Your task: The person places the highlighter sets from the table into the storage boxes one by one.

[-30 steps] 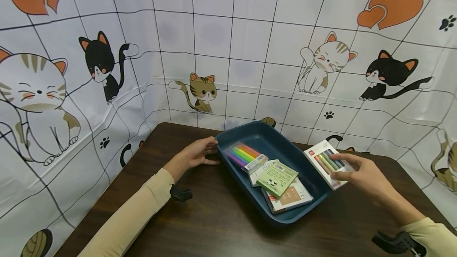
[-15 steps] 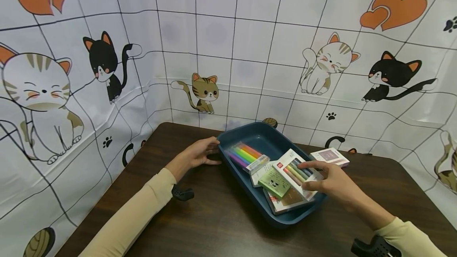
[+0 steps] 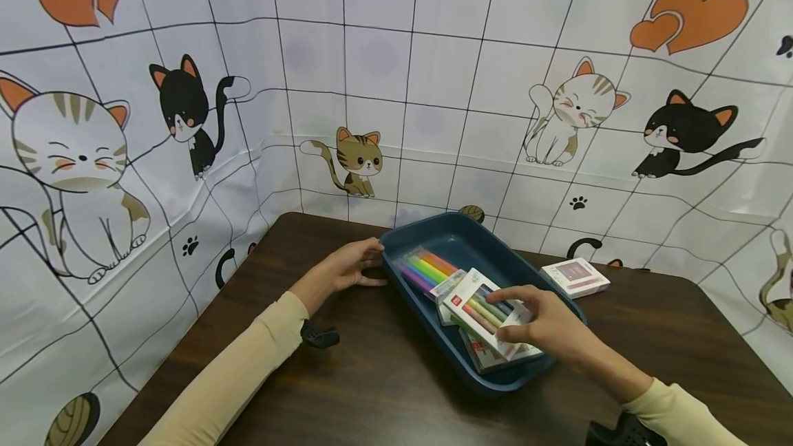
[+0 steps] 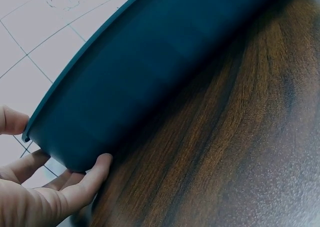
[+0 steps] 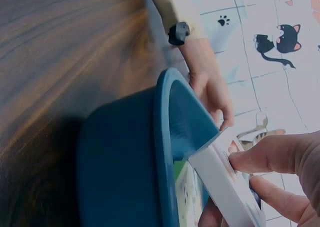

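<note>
My right hand (image 3: 551, 325) holds a white box of coloured pens (image 3: 480, 312) between thumb and fingers, tilted over the blue tub (image 3: 471, 243). The right wrist view shows the box's white side (image 5: 222, 184) above the tub's contents. A clear pack of rainbow-coloured pens (image 3: 427, 268) lies inside the tub. Under the held box, other flat boxes and a green packet (image 5: 181, 173) are partly hidden. My left hand (image 3: 347, 267) rests at the tub's far left corner, its fingers spread from the rim (image 4: 65, 74) down to the base.
On the brown table (image 3: 359, 377), a small white box with a pinkish panel (image 3: 576, 277) lies right of the tub. Behind the table hangs a white sheet (image 3: 427, 122) printed with cats, hearts and grid lines.
My right hand has carried the white pen box leftward from the tub's right edge to above its contents, uncovering the small box on the right. My left hand stays at the corner.
</note>
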`<state>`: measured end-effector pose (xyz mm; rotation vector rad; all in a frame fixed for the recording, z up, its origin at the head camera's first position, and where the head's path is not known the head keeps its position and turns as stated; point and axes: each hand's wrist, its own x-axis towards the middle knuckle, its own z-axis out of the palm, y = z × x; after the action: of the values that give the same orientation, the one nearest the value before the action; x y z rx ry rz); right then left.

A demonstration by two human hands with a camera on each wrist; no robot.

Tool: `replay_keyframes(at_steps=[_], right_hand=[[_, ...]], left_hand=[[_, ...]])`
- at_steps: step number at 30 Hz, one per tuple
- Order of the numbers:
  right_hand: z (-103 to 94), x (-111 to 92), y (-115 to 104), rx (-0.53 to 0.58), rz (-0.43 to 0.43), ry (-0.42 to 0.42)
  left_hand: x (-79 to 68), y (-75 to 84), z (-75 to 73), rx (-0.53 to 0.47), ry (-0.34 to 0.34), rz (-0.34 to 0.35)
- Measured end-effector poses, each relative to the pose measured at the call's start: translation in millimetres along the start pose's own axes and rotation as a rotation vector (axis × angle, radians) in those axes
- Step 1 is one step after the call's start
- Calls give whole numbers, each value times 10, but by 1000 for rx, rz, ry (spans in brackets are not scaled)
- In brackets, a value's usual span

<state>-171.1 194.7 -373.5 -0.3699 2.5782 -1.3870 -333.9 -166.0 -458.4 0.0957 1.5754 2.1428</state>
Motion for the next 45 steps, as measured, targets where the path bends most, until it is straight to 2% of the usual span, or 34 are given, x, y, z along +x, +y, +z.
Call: replay_keyframes(at_steps=[9,15,20,25,32,35,43,45], right_hand=[[109,21,-11,-120,-76,51],[119,48,-71,-174,-22,102],[100,142,-83,-184,-20,94],[119,319,-91,-143,1,68],[152,524,-138,6,69,18],[157,600,-169,39,84,4],[176,814,-178,135,90,-44],[182,861,-173,130,89,-53]], left_hand=[[-5,-2,6,-3,-3,-6],[0,-2,11,-9,-8,-11],[-3,-1,24,-2,-1,1],[-10,-2,8,4,-6,8],[2,-12,4,-1,-12,4],[5,-11,9,-2,-10,4],[6,-14,3,-6,2,-1],[7,-18,-3,-4,0,-3]])
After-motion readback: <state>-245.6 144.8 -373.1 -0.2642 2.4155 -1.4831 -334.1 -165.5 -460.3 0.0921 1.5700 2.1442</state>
